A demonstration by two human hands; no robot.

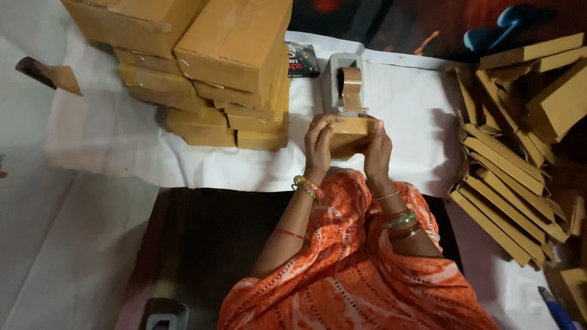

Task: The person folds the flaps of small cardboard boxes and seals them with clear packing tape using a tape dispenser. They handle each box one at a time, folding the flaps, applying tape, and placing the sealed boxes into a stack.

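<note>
We hold a small box between both hands, just in front of the tape dispenser on the white sheet. Our left hand wraps its side with fingers curled shut on it; our right hand does the same from the other side. To seal it well, we judge we should keep the flaps pressed flush and the tape strip taut and centred on the seam. Taped boxes are stacked at left; flat cartons lie at right.
</note>
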